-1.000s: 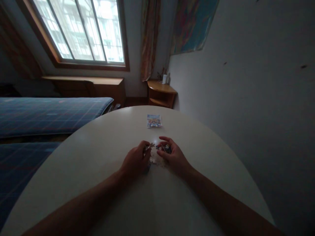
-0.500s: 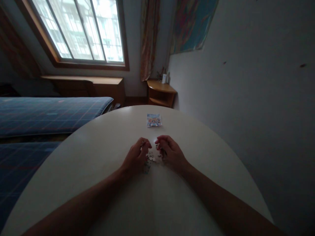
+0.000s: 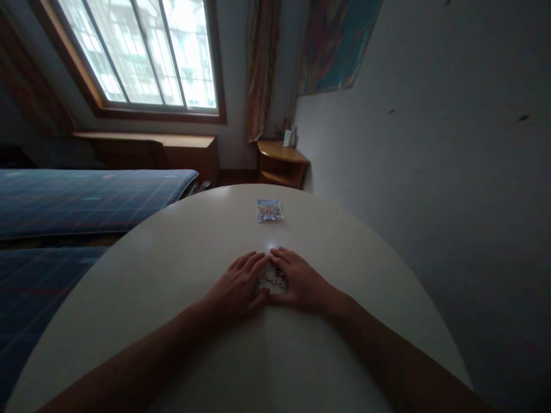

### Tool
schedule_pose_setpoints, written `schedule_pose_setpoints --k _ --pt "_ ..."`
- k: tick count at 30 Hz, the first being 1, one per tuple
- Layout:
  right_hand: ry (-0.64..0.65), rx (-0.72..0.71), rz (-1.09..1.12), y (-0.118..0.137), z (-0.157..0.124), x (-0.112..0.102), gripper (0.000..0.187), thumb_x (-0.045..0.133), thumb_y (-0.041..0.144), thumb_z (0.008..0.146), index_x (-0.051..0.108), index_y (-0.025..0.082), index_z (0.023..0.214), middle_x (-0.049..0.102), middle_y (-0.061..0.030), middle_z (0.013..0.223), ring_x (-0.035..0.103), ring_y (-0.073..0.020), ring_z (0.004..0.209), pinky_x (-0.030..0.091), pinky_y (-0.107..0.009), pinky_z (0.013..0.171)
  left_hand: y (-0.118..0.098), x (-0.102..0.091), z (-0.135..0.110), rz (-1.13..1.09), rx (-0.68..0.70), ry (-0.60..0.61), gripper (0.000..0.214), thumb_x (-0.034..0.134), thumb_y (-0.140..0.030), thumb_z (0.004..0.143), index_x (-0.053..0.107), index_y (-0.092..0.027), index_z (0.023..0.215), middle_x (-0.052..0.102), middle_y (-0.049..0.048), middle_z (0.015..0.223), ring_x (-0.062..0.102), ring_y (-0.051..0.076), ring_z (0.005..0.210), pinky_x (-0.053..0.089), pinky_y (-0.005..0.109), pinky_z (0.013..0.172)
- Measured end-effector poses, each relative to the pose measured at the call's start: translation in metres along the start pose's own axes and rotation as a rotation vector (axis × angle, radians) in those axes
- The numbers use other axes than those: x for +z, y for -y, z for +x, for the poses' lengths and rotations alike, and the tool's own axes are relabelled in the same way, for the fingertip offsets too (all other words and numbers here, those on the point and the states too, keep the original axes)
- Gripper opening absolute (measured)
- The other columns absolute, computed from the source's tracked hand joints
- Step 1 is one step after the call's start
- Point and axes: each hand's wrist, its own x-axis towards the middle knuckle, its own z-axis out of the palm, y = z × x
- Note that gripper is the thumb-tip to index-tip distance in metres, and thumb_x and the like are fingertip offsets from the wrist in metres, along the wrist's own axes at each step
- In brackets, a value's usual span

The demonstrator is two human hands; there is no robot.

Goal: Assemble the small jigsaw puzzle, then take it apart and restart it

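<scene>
A small heap of jigsaw puzzle pieces (image 3: 272, 279) lies on the white round table (image 3: 181, 287). Around its left side curves my left hand (image 3: 239, 284), palm down, fingers stretched forward and thumb out at the near edge. My right hand (image 3: 301, 281) rests the same way along the right side, its fingertips close to those of the left. Together the two hands ring the heap, and both are open. Anything under the palms is hidden. Beyond the fingertips lies a small square blue picture packet (image 3: 269, 210).
A plaid-covered mattress (image 3: 86, 198) stands left of the table, with a wooden desk (image 3: 189, 140) under the window. A wooden corner shelf (image 3: 282, 152) is past the table's far edge. The wall (image 3: 430, 183) runs along the right.
Both hands were raised and curled over the pieces, with some in the left fingers. Now they lie flat and spread around the heap, which looks more gathered.
</scene>
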Motion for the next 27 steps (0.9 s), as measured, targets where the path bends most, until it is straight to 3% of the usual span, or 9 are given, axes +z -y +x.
schedule_pose_setpoints --k 5,9,12,17,21,24,27 --pt "-0.054 -0.027 -0.067 0.004 0.004 -0.002 0.042 0.072 0.044 0.083 0.064 0.019 0.115 0.064 -0.0136 0.118 0.055 -0.0287 0.111 0.045 -0.047 0.100 -0.002 0.000 0.009 0.096 -0.023 -0.009 0.036 0.052 -0.024 0.094 0.051 -0.018 0.130 0.060 0.0111 0.124 0.052 0.027 0.116 0.045 0.046 0.103" --pt "-0.057 -0.032 -0.114 0.005 0.008 -0.004 0.020 0.066 0.036 0.088 0.064 0.020 0.099 0.065 -0.0100 0.100 0.057 -0.0248 0.097 0.048 -0.040 0.087 -0.004 -0.003 0.013 0.196 -0.057 0.016 0.015 0.049 -0.024 0.097 0.060 -0.018 0.104 0.064 0.0098 0.103 0.057 0.026 0.099 0.052 0.041 0.087" --pt "-0.064 -0.014 -0.158 0.004 0.009 -0.005 0.011 0.058 0.029 0.091 0.064 0.020 0.091 0.064 -0.0089 0.092 0.057 -0.0227 0.089 0.047 -0.035 0.079 -0.005 -0.004 0.014 0.238 -0.077 0.039 0.016 0.047 -0.025 0.097 0.061 -0.019 0.091 0.066 0.0088 0.094 0.060 0.025 0.092 0.052 0.034 0.076" --pt "-0.096 0.038 -0.184 0.004 0.012 -0.005 0.019 0.048 0.027 0.096 0.062 0.020 0.084 0.064 -0.0078 0.084 0.056 -0.0192 0.077 0.042 -0.031 0.071 -0.007 -0.005 0.015 0.241 -0.144 0.077 0.021 0.046 -0.028 0.098 0.061 -0.020 0.086 0.069 0.0083 0.085 0.067 0.024 0.081 0.050 0.032 0.070" --pt "-0.175 0.186 -0.078 0.001 0.014 -0.005 0.031 0.046 0.034 0.098 0.054 0.021 0.072 0.059 -0.0025 0.069 0.050 -0.0152 0.062 0.034 -0.029 0.060 -0.007 -0.004 0.017 0.234 -0.158 0.079 0.023 0.043 -0.030 0.099 0.061 -0.020 0.087 0.071 0.0083 0.082 0.068 0.023 0.076 0.048 0.031 0.068" --pt "-0.230 0.270 0.122 -0.005 0.015 -0.005 0.043 0.043 0.045 0.099 0.045 0.022 0.063 0.048 0.0021 0.057 0.044 -0.0133 0.054 0.029 -0.028 0.054 -0.004 -0.002 0.020 0.150 -0.231 -0.003 0.024 0.044 -0.032 0.098 0.060 -0.020 0.085 0.069 0.0061 0.074 0.064 0.021 0.065 0.043 0.029 0.061" --pt "-0.333 0.332 0.360 -0.010 0.017 -0.002 0.041 0.046 0.053 0.096 0.047 0.022 0.069 0.046 0.0043 0.058 0.044 -0.0129 0.055 0.032 -0.026 0.053 0.000 -0.001 0.026 -0.054 -0.315 -0.167 0.027 0.044 -0.036 0.097 0.057 -0.020 0.080 0.062 0.0010 0.064 0.058 0.016 0.057 0.038 0.026 0.058"
